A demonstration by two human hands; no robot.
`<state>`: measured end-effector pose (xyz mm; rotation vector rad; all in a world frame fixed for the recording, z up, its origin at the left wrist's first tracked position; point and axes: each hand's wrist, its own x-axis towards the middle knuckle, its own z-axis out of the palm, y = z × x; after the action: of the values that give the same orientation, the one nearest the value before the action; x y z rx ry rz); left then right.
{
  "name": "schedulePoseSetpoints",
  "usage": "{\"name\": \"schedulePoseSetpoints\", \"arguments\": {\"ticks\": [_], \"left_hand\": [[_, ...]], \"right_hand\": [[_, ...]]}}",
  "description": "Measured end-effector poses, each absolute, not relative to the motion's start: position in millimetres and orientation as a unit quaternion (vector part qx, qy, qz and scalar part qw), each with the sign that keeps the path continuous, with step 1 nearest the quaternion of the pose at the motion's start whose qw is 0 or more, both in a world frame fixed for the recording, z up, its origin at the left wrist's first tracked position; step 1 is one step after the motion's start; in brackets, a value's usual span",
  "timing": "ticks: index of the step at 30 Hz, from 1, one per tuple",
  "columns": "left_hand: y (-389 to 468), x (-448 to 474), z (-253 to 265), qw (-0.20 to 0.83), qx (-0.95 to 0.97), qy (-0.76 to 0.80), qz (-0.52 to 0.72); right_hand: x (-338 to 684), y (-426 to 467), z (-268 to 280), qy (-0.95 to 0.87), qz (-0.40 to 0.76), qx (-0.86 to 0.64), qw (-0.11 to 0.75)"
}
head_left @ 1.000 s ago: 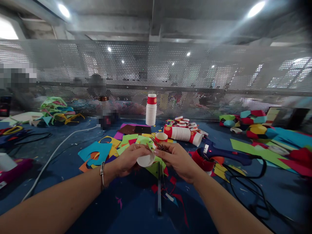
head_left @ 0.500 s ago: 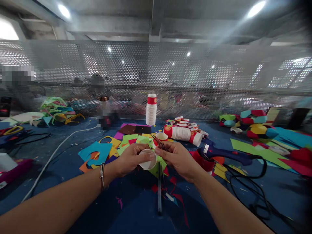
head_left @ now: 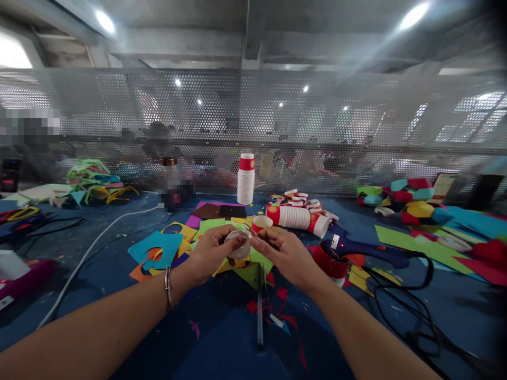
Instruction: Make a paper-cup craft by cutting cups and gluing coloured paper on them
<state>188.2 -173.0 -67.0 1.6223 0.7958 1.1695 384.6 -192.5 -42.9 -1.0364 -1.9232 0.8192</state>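
My left hand (head_left: pixel 214 250) pinches a small round white paper piece (head_left: pixel 238 248), which looks like the bottom of a paper cup, between thumb and fingers. Close to its right edge, my right hand (head_left: pixel 283 253) has its thumb and fingers closed together; what they hold is hidden or too small to make out. Just behind the hands stands a red and white paper cup (head_left: pixel 261 224) with its mouth up. Under the hands lie green paper sheets (head_left: pixel 253 272) and other coloured cut-outs. A dark, slim stick-like tool (head_left: pixel 260 311) lies below them on the blue table.
A tall stack of paper cups (head_left: pixel 246 179) stands at the back, and another stack (head_left: pixel 293 217) lies on its side. A blue glue gun (head_left: pixel 364 250) rests on a red cup (head_left: pixel 330 261) at right, its black cable (head_left: pixel 400 316) looping over the table. Red scraps (head_left: pixel 282 293) lie in front.
The dark, thin metal tool seen in my right hand no longer shows. The white piece has tilted and moved slightly up and left, and my right fingertips are now at its edge.
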Motion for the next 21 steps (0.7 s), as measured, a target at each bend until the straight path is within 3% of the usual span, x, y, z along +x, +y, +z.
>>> {"name": "schedulePoseSetpoints", "arguments": {"ticks": [21], "left_hand": [[-173.5,187.9,-69.3,0.454,0.690,0.271,0.494]], "right_hand": [[382.8,-198.6,-37.3,-0.786,0.286,-0.399,0.376]]}}
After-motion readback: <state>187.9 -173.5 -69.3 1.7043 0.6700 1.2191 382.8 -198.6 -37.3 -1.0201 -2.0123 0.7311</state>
